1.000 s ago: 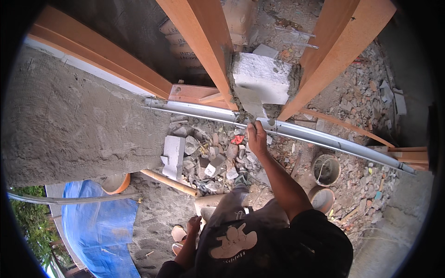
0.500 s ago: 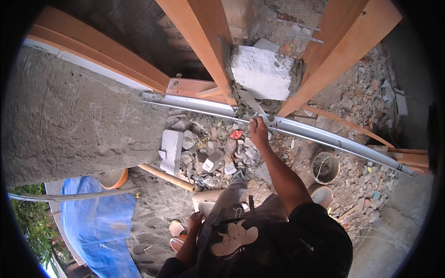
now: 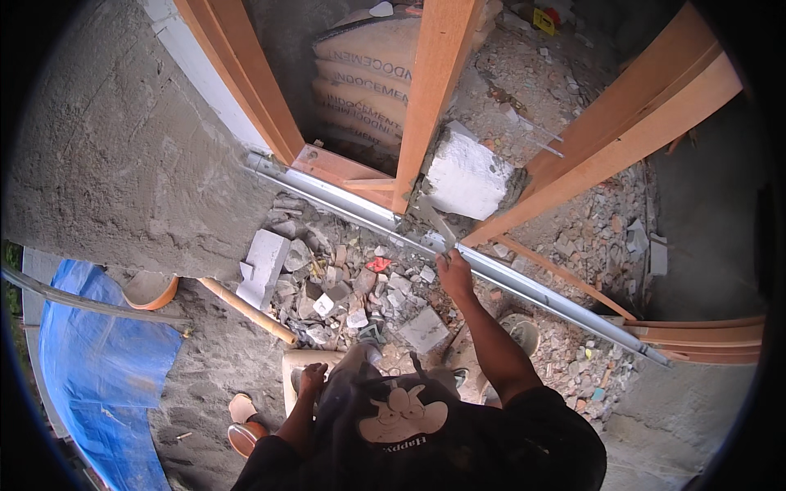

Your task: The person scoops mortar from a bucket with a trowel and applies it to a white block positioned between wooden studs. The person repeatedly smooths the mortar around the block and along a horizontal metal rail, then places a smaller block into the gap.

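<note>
My right hand point(image 3: 455, 273) grips a trowel by its handle at the metal rail. The grey trowel blade point(image 3: 439, 222) points up and left, its tip beside the foot of a wooden post. Behind it a white block point(image 3: 468, 173) sits between two posts, with grey mortar along its edges. Running under my right hand is a long silvery metal rail point(image 3: 557, 300), which lies across the base of the frame. My left hand point(image 3: 312, 379) hangs low beside my leg with its fingers curled; what is in them, if anything, cannot be made out.
Wooden posts point(image 3: 438, 90) rise along the frame, with stacked cement sacks point(image 3: 360, 82) behind. Rubble point(image 3: 352, 286) and a pale block point(image 3: 264, 260) lie before the rail. A bucket point(image 3: 522, 331) stands right of my arm. At left are a bamboo pole point(image 3: 246, 309) and blue tarp point(image 3: 98, 352).
My view has turned and shifted, bringing more of the cement sacks into sight. My right hand still holds the trowel near the post's foot. My left hand stays low with curled fingers.
</note>
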{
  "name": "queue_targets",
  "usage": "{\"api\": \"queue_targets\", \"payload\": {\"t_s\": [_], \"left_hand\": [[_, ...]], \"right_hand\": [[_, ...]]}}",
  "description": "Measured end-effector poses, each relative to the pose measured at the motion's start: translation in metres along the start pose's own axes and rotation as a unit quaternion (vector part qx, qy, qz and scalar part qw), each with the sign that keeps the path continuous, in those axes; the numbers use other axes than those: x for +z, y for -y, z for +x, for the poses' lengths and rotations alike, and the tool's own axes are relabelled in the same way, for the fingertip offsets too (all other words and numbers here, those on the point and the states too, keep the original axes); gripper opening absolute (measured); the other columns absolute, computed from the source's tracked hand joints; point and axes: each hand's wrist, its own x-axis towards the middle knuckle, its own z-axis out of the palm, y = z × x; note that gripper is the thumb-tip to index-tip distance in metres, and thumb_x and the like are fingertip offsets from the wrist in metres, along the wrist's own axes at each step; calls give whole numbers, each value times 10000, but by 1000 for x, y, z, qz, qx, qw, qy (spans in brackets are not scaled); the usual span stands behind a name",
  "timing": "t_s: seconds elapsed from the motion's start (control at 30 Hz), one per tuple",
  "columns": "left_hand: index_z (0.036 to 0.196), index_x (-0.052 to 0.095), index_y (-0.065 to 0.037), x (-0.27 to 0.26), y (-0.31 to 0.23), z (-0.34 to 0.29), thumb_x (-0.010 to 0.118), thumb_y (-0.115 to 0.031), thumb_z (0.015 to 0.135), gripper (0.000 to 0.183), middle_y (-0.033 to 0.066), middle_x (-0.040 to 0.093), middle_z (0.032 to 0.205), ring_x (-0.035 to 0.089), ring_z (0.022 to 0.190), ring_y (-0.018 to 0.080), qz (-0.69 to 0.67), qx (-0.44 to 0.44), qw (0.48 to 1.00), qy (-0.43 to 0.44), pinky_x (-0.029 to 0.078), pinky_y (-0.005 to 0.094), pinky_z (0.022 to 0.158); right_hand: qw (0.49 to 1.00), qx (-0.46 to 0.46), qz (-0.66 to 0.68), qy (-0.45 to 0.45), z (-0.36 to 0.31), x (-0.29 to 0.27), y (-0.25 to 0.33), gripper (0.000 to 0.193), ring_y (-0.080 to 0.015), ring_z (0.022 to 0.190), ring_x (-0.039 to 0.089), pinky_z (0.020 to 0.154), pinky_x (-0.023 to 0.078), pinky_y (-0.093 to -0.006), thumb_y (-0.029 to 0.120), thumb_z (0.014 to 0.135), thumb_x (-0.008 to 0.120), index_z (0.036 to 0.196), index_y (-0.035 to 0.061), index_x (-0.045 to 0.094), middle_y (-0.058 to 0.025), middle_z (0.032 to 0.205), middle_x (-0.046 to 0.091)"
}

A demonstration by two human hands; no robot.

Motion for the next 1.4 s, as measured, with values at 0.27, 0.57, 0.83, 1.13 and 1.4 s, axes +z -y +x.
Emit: {"api": "queue_targets", "payload": {"t_s": [0.27,0.57,0.83,1.13,1.4], "left_hand": [[1143,635,87,7,-31,-4,686,-320,863,496,143,692,851,636,696,196,-80,15,997,-5,510,350,649],[1006,690,40,-15,14,23,668,-341,854,410,171,700,876,659,723,222,-5,18,1000,1,511,374,695],[1067,688,16,-13,14,28,669,-342,880,405,155,705,925,707,829,228,43,-20,999,25,529,361,732],[1477,322,18,7,-16,23,855,-176,638,1013,240,698,1065,696,941,306,255,85,963,-18,541,388,826],[913,780,-200,21,-39,48,754,-368,756,231,141,668,1194,537,1165,425,607,240,744,140,447,498,978]], "right_hand": [[999,-47,-15,1,22,2,-4,359,-467,814,645,694,493,-503,340,909,644,940,-10,570,-286,805,642],[994,-77,35,-63,2,1,4,319,-468,805,637,689,491,-499,304,934,615,937,-12,570,-270,823,647],[994,-40,67,-79,11,-2,11,294,-434,759,637,659,485,-479,284,926,645,914,3,559,-246,773,634],[962,164,216,15,-164,-37,-58,332,-161,518,585,502,451,-362,309,880,700,823,17,551,-72,628,577],[907,350,183,-146,-305,-39,-247,342,-447,835,655,713,509,-519,326,889,589,1003,3,593,-256,829,660]]}}
